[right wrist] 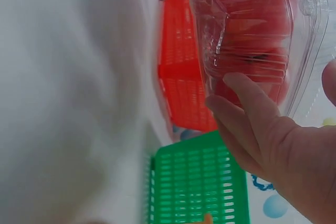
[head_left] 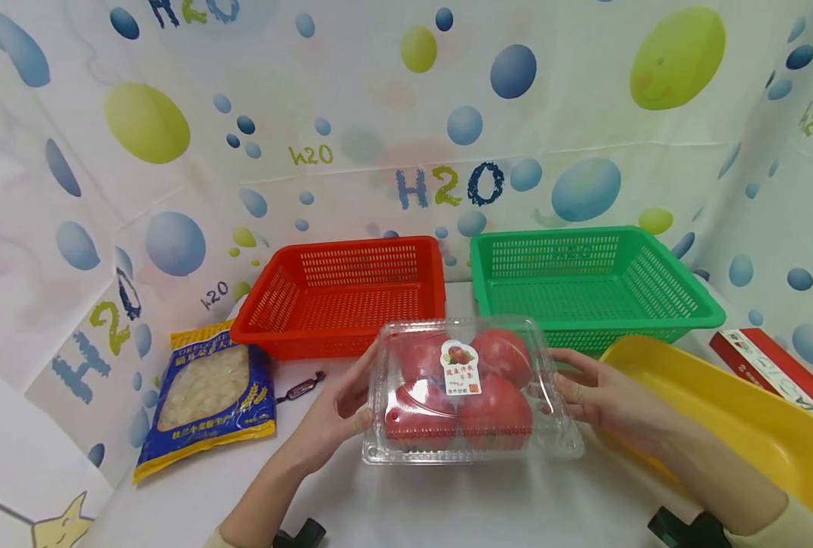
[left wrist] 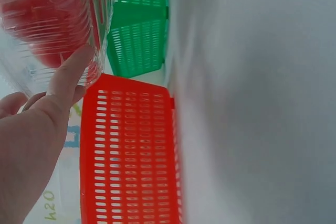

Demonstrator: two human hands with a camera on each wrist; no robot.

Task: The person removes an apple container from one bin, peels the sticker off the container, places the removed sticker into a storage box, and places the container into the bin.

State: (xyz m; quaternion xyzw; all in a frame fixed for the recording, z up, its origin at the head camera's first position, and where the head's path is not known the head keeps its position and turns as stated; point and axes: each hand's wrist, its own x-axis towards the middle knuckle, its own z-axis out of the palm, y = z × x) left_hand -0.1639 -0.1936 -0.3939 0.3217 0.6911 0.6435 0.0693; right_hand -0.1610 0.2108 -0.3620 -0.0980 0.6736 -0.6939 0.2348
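Between both hands, above the white table, is a clear plastic box (head_left: 475,457) with several red apples (head_left: 495,411) inside. A white label (head_left: 461,377) with an apple picture is on its lid. My left hand (head_left: 334,415) holds the box by its left end, and my right hand (head_left: 608,399) holds the opposite end. The left wrist view has the left fingers (left wrist: 73,74) against the ribbed side of the plastic. In the right wrist view, the right fingers (right wrist: 249,98) lie along the box's side and underside.
Behind the box stand a red basket (head_left: 338,339) and, to its right, a green basket (head_left: 598,335). A yellow tray (head_left: 728,411) and a red-and-white carton (head_left: 783,373) lie at right. At left are a blue-and-yellow food bag (head_left: 208,396) and a small wrapped candy (head_left: 301,388).
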